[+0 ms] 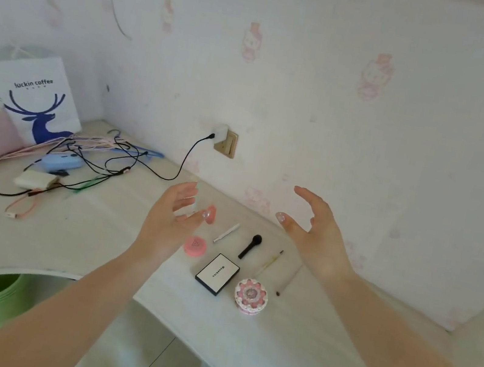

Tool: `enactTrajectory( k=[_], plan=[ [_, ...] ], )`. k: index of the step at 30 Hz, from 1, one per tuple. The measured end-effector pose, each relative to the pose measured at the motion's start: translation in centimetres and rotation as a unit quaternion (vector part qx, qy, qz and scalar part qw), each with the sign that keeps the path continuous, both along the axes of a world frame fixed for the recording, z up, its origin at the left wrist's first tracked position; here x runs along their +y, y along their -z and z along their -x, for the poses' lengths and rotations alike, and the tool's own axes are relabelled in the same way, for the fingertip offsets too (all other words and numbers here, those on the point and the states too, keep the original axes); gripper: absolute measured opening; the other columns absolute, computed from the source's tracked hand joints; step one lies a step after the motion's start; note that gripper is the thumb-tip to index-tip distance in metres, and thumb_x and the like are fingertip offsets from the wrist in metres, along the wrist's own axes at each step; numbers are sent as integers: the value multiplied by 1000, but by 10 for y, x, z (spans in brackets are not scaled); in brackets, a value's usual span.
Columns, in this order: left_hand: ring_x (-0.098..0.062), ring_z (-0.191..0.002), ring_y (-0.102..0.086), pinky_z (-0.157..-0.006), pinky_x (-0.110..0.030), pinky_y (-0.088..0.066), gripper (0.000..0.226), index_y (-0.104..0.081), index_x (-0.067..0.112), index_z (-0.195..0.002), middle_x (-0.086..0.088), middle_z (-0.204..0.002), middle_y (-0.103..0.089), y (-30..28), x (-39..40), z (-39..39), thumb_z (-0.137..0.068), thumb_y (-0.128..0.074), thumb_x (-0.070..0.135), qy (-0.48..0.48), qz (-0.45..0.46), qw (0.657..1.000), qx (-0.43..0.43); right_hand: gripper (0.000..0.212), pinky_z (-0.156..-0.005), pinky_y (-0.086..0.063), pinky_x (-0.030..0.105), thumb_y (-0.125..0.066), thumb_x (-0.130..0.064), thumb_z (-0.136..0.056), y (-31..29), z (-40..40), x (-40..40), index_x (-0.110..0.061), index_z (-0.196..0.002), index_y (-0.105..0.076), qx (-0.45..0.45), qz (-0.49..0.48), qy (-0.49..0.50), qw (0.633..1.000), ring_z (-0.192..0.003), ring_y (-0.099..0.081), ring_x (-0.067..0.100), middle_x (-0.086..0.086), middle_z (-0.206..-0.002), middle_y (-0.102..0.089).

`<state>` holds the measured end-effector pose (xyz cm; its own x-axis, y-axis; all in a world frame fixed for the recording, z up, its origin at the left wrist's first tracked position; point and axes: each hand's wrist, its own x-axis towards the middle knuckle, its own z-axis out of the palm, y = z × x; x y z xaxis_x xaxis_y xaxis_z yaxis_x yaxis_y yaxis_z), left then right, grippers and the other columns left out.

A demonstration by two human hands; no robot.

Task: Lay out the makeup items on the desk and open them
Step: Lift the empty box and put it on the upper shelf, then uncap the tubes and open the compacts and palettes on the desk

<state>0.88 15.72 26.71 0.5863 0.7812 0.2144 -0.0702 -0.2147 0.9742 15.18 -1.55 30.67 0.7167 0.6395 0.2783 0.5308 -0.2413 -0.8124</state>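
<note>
Pale desk (287,344), makeup at centre: palette (217,273) at six o'clock of the brush (251,246). Left hand (171,217), right hand (315,234) hover, grip wide, empty. Steady the palette, then lift its lid.

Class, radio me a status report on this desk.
Left hand, right hand open, empty, above desk. Compacts, brush, pencils laid out, closed. Nothing blocking.

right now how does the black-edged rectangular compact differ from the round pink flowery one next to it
The rectangular compact is flat and angular, white-topped with a black edge and printed lettering. The round flowery compact is circular, thicker, and pink with raised decoration. Both lie shut, side by side on the desk, untouched by either hand.
</note>
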Motion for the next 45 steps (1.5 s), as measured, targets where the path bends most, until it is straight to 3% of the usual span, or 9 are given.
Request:
enactTrajectory(
  k=[6, 15, 19, 23, 28, 32, 35, 39, 45],
  plan=[
    [-9, -112, -55, -94, -26, -43, 42, -53, 30, -112, 16, -110, -57, 25, 89, -19, -81, -69, 6, 16, 4, 1000, 24, 48, -101, -24, 15, -63, -28, -87, 26, -15, 74, -36, -130, -44, 10, 23, 14, 1000, -118, -34, -4, -23, -128, -37],
    [-9, -112, -54, -98, -31, -44, 45, -53, 23, -120, 7, -117, -57, 81, 253, -85, -81, -69, 8, 91, 33, 990, 104, 48, -102, -23, 17, -63, -28, -87, 78, -52, 231, -36, -131, -45, 76, 89, 66, 991, -126, -32, -3, -16, -136, -40],
    [-11, -112, -54, -99, -35, -44, 44, -52, 24, -119, 6, -118, -56, 115, 294, -107, -81, -70, 9, 127, 39, 979, 156, 40, -102, -21, 17, -66, -24, -84, 98, -63, 272, -50, -107, -45, 70, 144, 47, 986, -132, -31, 1, -18, -130, -39],
    [-9, -113, -53, -97, -31, -42, 46, -51, 27, -119, 8, -120, -56, 143, 318, -130, -80, -71, 11, 158, 35, 970, 183, 55, -104, -19, 16, -67, -27, -84, 119, -81, 298, -33, -133, -43, 51, 199, 44, 978, -137, -27, 6, -11, -142, -39],
    [-7, -120, -49, -99, -31, -41, 57, -47, 30, -123, 12, -126, -52, 182, 332, -158, -75, -75, 19, 223, 6, 954, 199, 59, -95, -20, 13, -64, -37, -85, 141, -108, 333, -35, -138, -37, 11, 226, 17, 974, -129, -35, 5, -12, -138, -43],
    [4, -122, -47, -95, -24, -39, 76, -48, 34, -124, 19, -131, -53, 211, 335, -177, -55, -73, 49, 277, 1, 945, 175, 60, -112, -20, 28, -62, -45, -84, 157, -121, 356, -38, -137, -34, -27, 241, -26, 970, -81, -60, 5, -18, -137, -46],
    [8, -113, -54, -94, -21, -41, 53, -54, 36, -115, 19, -117, -62, 226, 335, -187, -66, -75, 32, 280, -17, 949, 142, 57, -112, -21, 33, -62, -43, -85, 165, -125, 364, -38, -135, -36, -50, 245, -34, 968, -89, -44, -3, -22, -126, -52],
    [7, -85, -64, -75, -11, -44, 34, -57, 25, -100, 10, -94, -68, 238, 332, -196, -78, -73, 4, 286, -25, 954, 89, 44, -100, -36, 24, -66, -39, -82, 182, -128, 370, -30, -122, -50, -78, 211, -38, 974, -102, -53, -5, -19, -112, -58],
    [-8, -87, -66, -76, -18, -53, 32, -60, 23, -98, 4, -95, -70, 223, 320, -178, -73, -78, 10, 249, -35, 968, 2, 41, -77, -43, 8, -71, -29, -79, 180, -103, 367, -32, -115, -51, -43, 91, -6, 995, -91, -62, 2, -23, -95, -56]
  ],
)
